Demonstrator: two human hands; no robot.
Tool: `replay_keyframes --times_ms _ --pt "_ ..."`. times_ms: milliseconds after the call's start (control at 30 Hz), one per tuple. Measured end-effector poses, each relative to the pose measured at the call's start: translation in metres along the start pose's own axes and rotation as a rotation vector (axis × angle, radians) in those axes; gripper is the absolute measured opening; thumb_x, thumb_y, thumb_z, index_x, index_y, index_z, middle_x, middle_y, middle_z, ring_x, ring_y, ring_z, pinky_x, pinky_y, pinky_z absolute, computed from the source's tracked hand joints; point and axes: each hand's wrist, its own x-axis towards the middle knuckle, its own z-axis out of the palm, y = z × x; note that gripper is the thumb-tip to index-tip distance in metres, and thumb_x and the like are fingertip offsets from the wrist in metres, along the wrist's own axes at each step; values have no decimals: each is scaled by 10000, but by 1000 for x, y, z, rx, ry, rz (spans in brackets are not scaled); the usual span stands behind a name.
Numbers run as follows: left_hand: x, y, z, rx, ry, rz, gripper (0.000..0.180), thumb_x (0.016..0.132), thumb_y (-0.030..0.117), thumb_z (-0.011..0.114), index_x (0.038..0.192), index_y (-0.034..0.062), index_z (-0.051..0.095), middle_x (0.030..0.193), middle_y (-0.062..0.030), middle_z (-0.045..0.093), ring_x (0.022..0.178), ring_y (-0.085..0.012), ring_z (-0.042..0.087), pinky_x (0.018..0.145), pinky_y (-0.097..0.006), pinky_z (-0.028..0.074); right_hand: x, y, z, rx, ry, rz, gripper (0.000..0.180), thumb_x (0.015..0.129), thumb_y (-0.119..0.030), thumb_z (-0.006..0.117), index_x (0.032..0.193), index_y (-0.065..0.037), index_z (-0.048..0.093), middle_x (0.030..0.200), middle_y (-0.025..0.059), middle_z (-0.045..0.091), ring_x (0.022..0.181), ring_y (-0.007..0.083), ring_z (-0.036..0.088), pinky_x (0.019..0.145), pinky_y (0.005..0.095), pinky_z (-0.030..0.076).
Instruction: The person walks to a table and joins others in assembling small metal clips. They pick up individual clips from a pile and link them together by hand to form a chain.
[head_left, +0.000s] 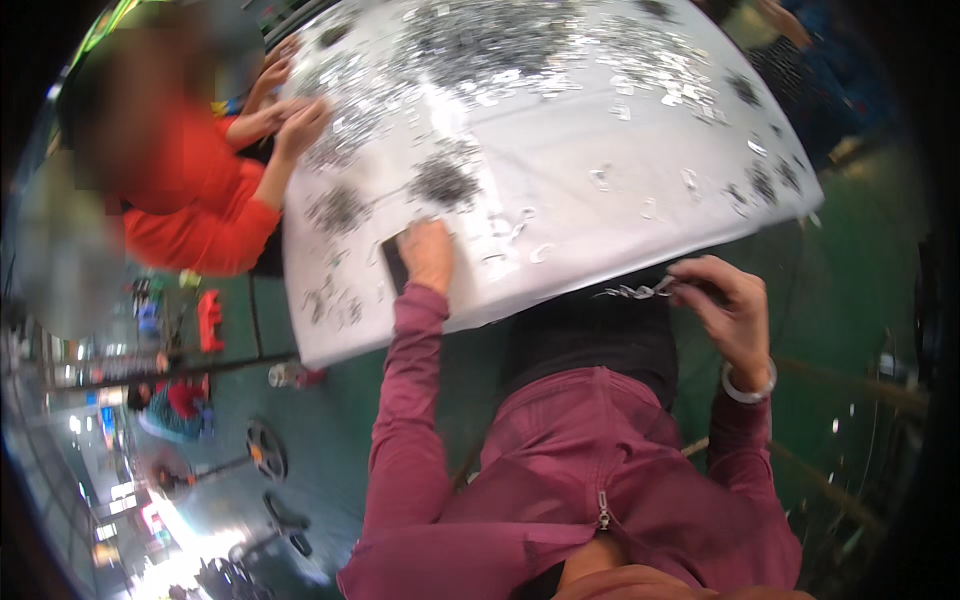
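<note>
My left hand [427,255] rests on the white-covered table [560,215] near its front edge, fingers curled downward. Partly under it lies a flat dark rectangular object [394,264]; what the fingertips hold, if anything, is hidden. Just beyond is a small pile of dark, thin metal pieces [445,183]. Off the table's front edge, my right hand [728,310] pinches a short strand of linked silvery metal pieces [638,292], which stretches leftward from the fingertips. A few loose silvery pieces [541,253] lie on the cloth between the hands.
A large heap of small metal pieces [490,45] covers the table's far side. Another dark pile [338,210] lies at the left. A person in an orange top [205,200] works at the left edge, hands over the table. Another person sits at the far right.
</note>
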Motion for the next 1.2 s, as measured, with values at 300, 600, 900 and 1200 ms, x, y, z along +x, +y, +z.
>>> replay_keyframes --times_ms 300,600,900,1200 --pt "-48 107 -113 -1482 -216 135 85 948 35 591 994 -34 608 875 -89 666 784 -152 652 710 -268 531 -19 18 16 148 89 86 139 808 35 678 942 1 689 838 72 707 710 117 673 631 236 516" --pt "-80 177 -170 -1531 -51 508 100 886 22 654 977 17 612 990 -98 621 922 -218 604 816 -310 484 -28 15 25 140 229 94 127 822 80 670 942 40 687 812 76 708 739 115 683 673 231 554" --pt "-85 185 -162 -1558 -10 425 88 929 64 624 975 8 572 1042 -117 637 946 -197 608 854 -301 478 -23 18 29 145 215 -26 181 792 66 710 962 2 710 855 93 708 755 131 683 678 251 543" --pt "-79 174 -142 -1623 -10 500 49 935 21 602 972 12 570 983 -124 674 867 -183 630 785 -293 512 51 75 -18 179 375 85 172 940 -72 586 1014 33 701 814 98 675 623 109 619 550 238 504"
